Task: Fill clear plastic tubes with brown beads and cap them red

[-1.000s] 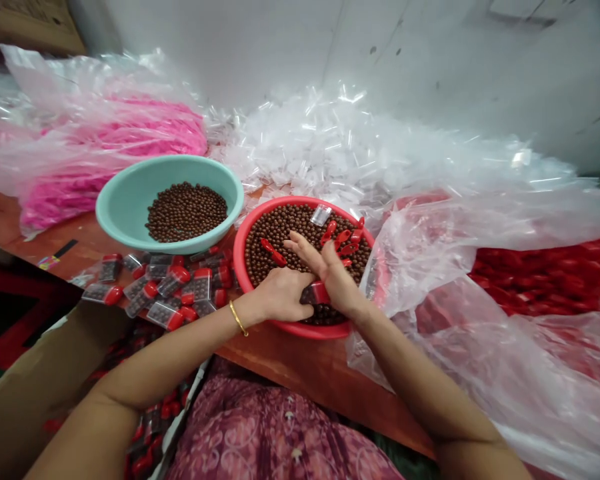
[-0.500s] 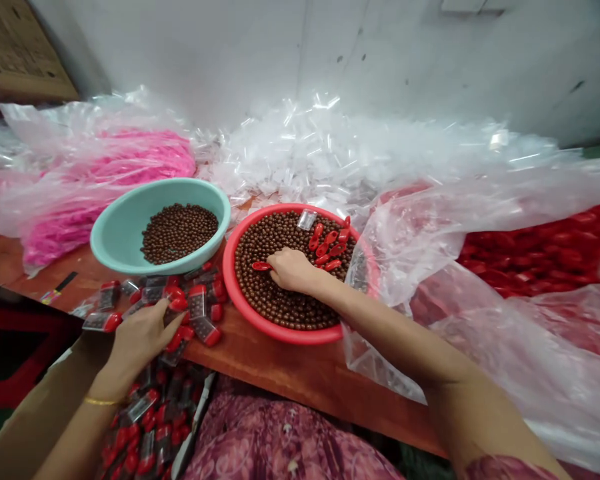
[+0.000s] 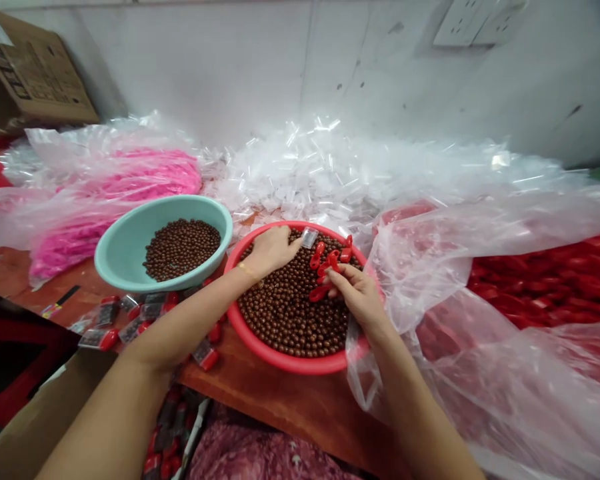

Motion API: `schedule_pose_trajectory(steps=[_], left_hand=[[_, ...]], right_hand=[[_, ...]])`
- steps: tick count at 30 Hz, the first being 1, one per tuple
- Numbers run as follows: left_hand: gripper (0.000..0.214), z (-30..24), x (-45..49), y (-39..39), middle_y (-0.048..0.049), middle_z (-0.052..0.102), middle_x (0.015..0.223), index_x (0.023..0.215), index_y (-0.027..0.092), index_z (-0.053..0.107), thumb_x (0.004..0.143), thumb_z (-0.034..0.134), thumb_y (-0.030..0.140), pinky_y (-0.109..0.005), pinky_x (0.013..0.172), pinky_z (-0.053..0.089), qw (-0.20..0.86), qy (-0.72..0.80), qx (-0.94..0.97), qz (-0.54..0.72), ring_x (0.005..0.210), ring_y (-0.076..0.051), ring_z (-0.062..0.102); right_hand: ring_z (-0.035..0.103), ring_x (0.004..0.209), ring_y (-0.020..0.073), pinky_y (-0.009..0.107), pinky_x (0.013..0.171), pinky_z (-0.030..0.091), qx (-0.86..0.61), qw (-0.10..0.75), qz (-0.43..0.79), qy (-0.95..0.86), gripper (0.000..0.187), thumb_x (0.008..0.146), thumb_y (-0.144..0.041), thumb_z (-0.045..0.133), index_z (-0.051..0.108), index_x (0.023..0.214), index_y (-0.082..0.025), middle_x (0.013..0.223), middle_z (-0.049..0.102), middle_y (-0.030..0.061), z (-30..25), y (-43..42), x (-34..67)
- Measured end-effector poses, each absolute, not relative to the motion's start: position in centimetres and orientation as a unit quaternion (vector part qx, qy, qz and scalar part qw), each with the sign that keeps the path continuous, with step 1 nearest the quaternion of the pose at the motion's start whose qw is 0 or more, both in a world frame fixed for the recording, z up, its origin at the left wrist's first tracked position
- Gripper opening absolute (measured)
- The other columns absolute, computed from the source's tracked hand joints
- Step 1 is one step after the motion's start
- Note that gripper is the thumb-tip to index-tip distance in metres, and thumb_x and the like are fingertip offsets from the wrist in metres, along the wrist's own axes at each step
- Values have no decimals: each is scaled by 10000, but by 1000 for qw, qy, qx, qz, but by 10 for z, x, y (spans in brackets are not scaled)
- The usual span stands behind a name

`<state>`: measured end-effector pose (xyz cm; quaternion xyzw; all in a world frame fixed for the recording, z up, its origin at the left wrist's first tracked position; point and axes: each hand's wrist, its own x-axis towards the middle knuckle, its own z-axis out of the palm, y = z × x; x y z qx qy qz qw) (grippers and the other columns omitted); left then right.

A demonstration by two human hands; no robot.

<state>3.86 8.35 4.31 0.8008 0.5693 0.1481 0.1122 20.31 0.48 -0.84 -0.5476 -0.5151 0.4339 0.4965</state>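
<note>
The small clear plastic tube (image 3: 309, 237) is found on the glossy brown balls (image 3: 285, 313) at the far side of the round red plastic basin (image 3: 280, 357). It is touched by the outstretched fingertips of the left hand (image 3: 273, 248); whether it is gripped cannot be told. A red plastic cap (image 3: 320, 292) is pinched between the thumb and fingers of the right hand (image 3: 357, 293), just below the loose red caps (image 3: 330, 257).

Half a second ago the left hand was laid on the filled red-capped tubes (image 3: 105, 337) at the edge of the table (image 3: 260, 393), and the right hand was curled over the balls mid-basin. A smooth teal plastic bowl (image 3: 130, 247) of like balls is set just beside the basin, and crinkled clear bags are heaped behind.
</note>
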Motion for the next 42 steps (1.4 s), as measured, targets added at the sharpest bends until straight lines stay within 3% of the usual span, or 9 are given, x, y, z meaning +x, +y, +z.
schedule_pose_trajectory(steps=[3,6,9,12,16,25,32,37,42], left_hand=[[451,29,71,122,-129,692,864,899,96,667,838,477,502,-277,664,439,139,585,793,99,782,-217,629],[340,33,73,125,-113,697,903,936,109,665,834,523,400,-267,659,434,141,580,799,72,805,-211,631],[256,48,52,105,-128,685,999,1008,104,645,865,473,229,-282,727,431,41,514,857,18,903,-216,623],[257,54,29,78,-165,689,925,869,68,674,848,418,78,-308,730,426,-59,412,905,-87,883,-234,626],[248,33,16,53,-164,693,834,808,77,681,819,436,41,-295,672,430,-56,291,939,-172,801,-222,639],[290,3,13,52,-17,718,935,977,176,672,736,545,77,-209,778,451,261,308,915,-4,844,-137,644],[342,-3,18,45,-32,699,939,953,155,663,660,534,35,-238,805,453,317,320,892,28,868,-156,619],[190,3,11,42,-6,645,815,849,126,607,664,643,149,-236,744,453,525,326,768,169,762,-119,577],[270,2,11,32,-6,634,847,882,131,602,629,693,160,-241,789,450,677,318,590,304,778,-96,568]], right_hand=[[476,459,80,226,456,414,-550,515,424,-503,367,673,-546,633,590,699,-183,622,617,0,-9,5,205],[491,470,80,225,463,418,-548,516,425,-503,353,682,-531,635,600,720,-182,639,631,1,-8,5,207],[496,469,77,224,470,419,-541,524,433,-495,320,701,-502,625,592,739,-186,647,632,-6,-8,5,209],[489,470,73,217,467,400,-534,533,428,-497,292,718,-476,615,579,712,-186,636,618,-12,-8,5,210],[483,469,70,216,463,385,-535,537,416,-503,288,733,-472,598,575,703,-186,638,611,-15,-8,5,211],[471,446,62,209,453,387,-543,531,410,-506,290,724,-477,601,575,703,-188,626,608,-20,-10,6,210],[473,440,55,199,453,400,-550,543,392,-500,284,718,-466,609,569,697,-185,610,591,-33,-13,7,209],[472,437,56,198,453,388,-555,536,386,-506,286,714,-462,605,573,706,-177,619,605,-23,-13,6,207],[454,421,63,210,439,373,-566,520,371,-521,312,719,-493,591,573,713,-182,618,603,-22,-14,6,206]])
